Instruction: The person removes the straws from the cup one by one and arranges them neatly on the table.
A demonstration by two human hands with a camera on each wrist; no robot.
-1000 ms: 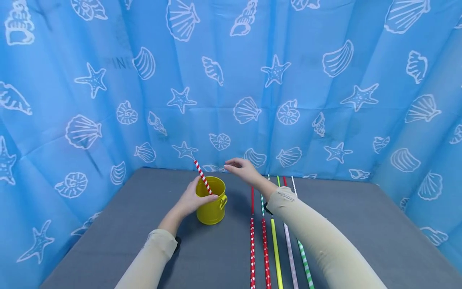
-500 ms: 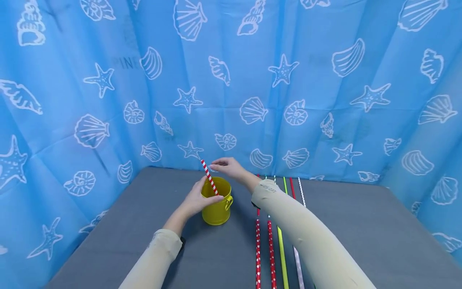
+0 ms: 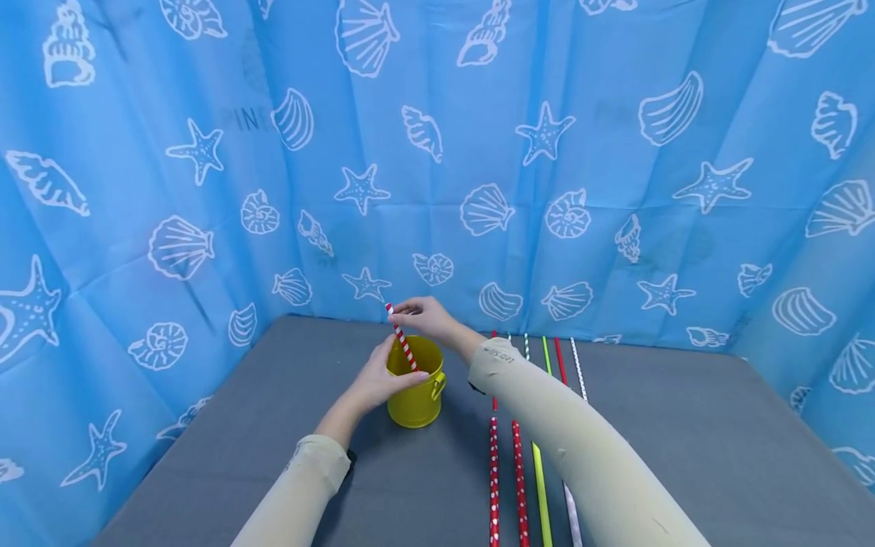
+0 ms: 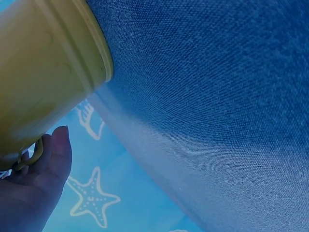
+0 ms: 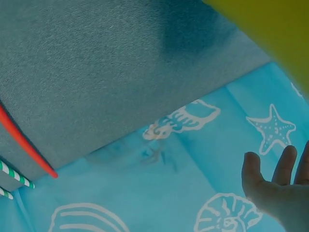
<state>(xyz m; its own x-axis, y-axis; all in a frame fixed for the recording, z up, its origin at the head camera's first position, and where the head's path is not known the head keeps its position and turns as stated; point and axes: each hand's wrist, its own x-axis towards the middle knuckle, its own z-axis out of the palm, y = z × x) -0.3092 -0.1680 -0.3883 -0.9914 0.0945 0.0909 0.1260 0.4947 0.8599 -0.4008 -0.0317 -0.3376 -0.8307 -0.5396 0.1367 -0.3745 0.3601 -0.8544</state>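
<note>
A yellow bucket (image 3: 414, 408) with a small side handle stands on the grey table. My left hand (image 3: 376, 381) holds it at the left, its thumb lying along the front rim and its fingers round the far side. A red-and-white striped straw (image 3: 406, 351) leans up out of the bucket, its lower end hidden inside. With thumb and fingers at the top of that straw, my right hand (image 3: 429, 319) pinches it above the rim. In the left wrist view the left hand (image 4: 36, 188) shows beside the bucket (image 4: 53, 72). The right wrist view has the right hand's fingers (image 5: 285, 169) in its corner.
To the right, straws lie in two rows: red dotted ones (image 3: 494, 479) and a yellow one (image 3: 541, 490) in front, red (image 3: 561, 363), green (image 3: 546, 354) and white dotted (image 3: 578, 368) ones behind. My right sleeve (image 3: 574, 433) crosses over them. A blue shell-print curtain (image 3: 478, 251) borders the table.
My right hand has moved left to the striped straw's top and now pinches it; earlier it was apart from it. The left hand has stayed on the bucket. The head view has shifted slightly.
</note>
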